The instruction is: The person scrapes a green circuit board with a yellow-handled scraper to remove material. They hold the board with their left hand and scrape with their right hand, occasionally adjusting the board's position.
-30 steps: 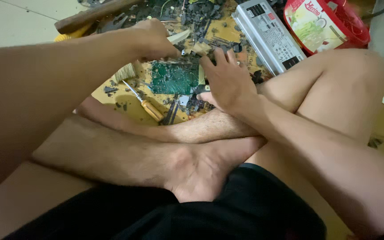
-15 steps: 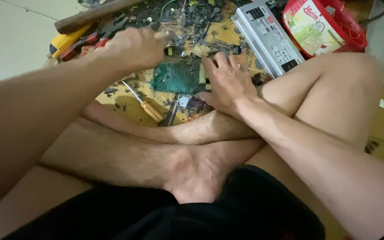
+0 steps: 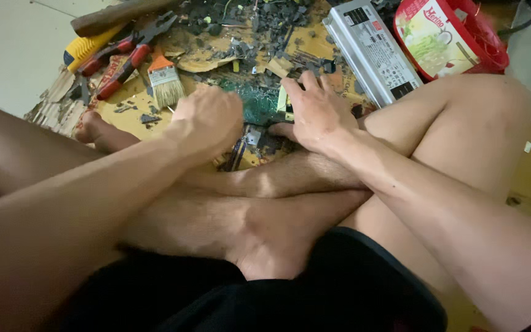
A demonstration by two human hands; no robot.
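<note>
Left hand [image 3: 207,120] pulled back from tool pile at 11 o'clock, now fisted at left edge of green circuit board [image 3: 259,104]. Small brush [image 3: 166,83] and red-handled pliers [image 3: 124,58], earlier hidden beneath forearm, now exposed at 11 o'clock. Yellow-handled screwdriver, earlier visible near board, now covered by fist.

A small paintbrush [image 3: 165,81] with an orange ferrule and pale bristles is lying at the far left on brown cardboard [image 3: 131,103]. Red-handled pliers [image 3: 131,53] are lying just beside it, further left, next to a yellow-handled tool [image 3: 87,49]. A wooden handle [image 3: 121,13] is resting along the far edge. Dark broken fragments [image 3: 265,17] are littering the far centre. A long grey metal box [image 3: 373,50] is sitting far right, beside a red basket [image 3: 483,44].
</note>
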